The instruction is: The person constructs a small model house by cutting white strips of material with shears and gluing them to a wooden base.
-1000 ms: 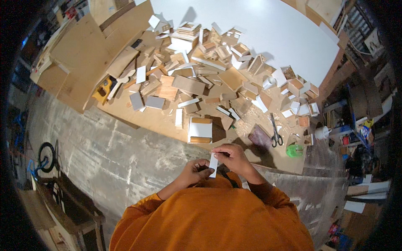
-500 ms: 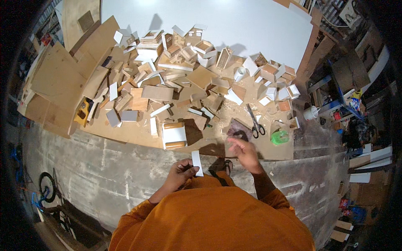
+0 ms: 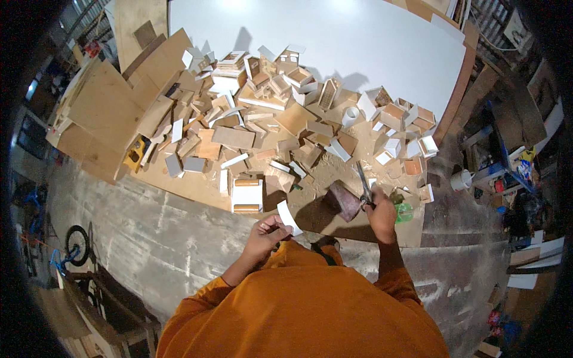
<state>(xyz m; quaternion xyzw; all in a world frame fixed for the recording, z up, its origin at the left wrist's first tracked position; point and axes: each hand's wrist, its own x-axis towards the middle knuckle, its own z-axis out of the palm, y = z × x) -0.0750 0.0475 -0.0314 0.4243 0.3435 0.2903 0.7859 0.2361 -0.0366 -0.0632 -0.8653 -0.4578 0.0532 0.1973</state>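
Now left hand (image 3: 265,231) raised, fingers pinching white card (image 3: 289,217); right hand (image 3: 380,210) outstretched, fingers clamped on scissors (image 3: 364,186).

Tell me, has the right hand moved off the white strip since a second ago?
Yes. The right hand left the white strip, which the left hand holds, and reached forward-right to the scissors by the dark block.

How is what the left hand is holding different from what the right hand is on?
The left hand pinches a small white card piece and holds it up off the board; the right hand grips scissors lying low over the plywood board. The card piece is flat, pale and rectangular; the scissors are long, thin and dark. Both sit at the near edge of the board, in front of the person.
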